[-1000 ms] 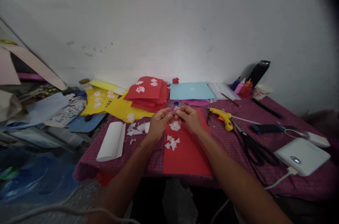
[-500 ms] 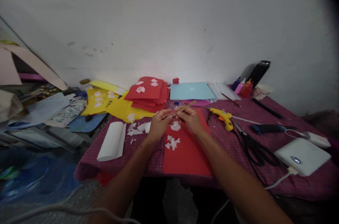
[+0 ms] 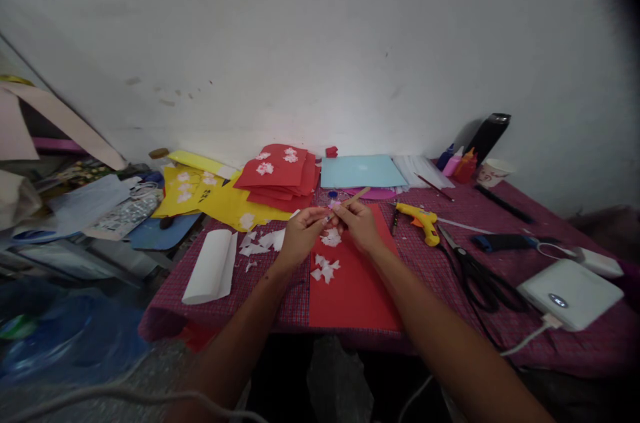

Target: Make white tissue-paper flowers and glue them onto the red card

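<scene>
My left hand (image 3: 304,231) and my right hand (image 3: 356,221) meet above the upper part of a red paper sheet (image 3: 357,289). A flat tan stick (image 3: 359,196), wooden-looking, juts up to the right from my closed right hand. My left fingers are pinched together; what they hold is too small to make out. A small pinkish-white piece (image 3: 334,205) shows between the fingertips. Just below the hands, a white paper flower (image 3: 331,237) lies on the red sheet, partly covered by fingers. Lower down, white torn paper pieces (image 3: 325,269) form another cluster.
Left of the sheet lie white paper scraps (image 3: 255,247) and rolled white paper (image 3: 213,266). Behind are stacked red papers (image 3: 280,173) with white flowers and yellow sheets (image 3: 227,203). To the right are a yellow glue gun (image 3: 423,219), black scissors (image 3: 483,279) and a white box (image 3: 570,293).
My fingers have shifted slightly at the pinch, and the small pinkish-white piece shows more plainly. The stick stays in my right hand; the papers on the red sheet have not moved.
</scene>
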Tool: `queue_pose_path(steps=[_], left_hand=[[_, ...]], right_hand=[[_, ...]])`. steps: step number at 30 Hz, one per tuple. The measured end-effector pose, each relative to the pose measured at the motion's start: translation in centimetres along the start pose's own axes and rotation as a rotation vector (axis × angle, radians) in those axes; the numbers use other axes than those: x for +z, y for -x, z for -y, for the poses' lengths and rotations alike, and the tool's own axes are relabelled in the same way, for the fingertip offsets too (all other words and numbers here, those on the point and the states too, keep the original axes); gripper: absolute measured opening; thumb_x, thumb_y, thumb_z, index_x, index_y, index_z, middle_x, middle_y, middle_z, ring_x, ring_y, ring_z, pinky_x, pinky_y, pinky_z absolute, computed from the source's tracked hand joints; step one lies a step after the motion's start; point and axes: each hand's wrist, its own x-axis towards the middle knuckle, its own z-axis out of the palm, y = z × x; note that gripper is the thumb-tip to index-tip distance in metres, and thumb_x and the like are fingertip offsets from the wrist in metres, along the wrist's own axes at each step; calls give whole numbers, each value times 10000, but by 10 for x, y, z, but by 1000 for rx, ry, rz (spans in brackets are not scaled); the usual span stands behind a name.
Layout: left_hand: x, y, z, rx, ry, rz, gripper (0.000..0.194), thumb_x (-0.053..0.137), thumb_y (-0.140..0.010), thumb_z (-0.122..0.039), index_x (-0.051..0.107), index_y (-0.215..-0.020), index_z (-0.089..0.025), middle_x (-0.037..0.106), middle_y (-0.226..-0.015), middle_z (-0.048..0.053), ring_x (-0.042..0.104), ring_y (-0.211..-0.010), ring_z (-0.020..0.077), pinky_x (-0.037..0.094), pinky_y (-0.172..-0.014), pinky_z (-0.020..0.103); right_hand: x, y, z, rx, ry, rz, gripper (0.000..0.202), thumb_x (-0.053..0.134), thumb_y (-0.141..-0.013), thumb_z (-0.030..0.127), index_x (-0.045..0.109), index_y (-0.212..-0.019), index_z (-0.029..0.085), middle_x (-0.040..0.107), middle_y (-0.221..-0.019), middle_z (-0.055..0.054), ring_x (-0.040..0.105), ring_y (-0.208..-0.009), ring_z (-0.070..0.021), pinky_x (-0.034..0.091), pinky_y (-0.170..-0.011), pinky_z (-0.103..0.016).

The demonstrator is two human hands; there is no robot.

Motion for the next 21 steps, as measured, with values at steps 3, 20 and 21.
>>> queue_pose_path(steps=[3, 20, 21], left_hand=[[0, 0, 1, 8, -18, 2, 307, 759, -773, -321, 695, -1028, -163, 746, -966, 103, 690, -819, 185, 530, -705, 290], [-2, 1, 4, -24, -70, -75, 340, 780, -738, -347, 682, -1011, -168, 741, -884, 75, 699, -747, 189, 531, -639, 277], [-2, 1, 4, -21, -94, -75, 325, 772, -743, -341, 684, -1005, -171, 741, -873, 70, 698, -738, 188, 530, -638, 277]], right_hand=[[0, 0, -1, 2, -5, 3, 322, 682, -823, 488, 591, -699, 205, 647, -611, 10, 507, -433, -104, 375, -428, -243], [-10, -6, -2, -77, -66, -309, 293, 661, -807, 466, 605, -703, 198, 583, -564, 29, 465, -424, -109, 345, -414, -246], [-11, -7, -2, -73, -61, -326, 294, 655, -807, 468, 596, -694, 203, 578, -561, 32, 462, -422, -111, 344, -413, -248]])
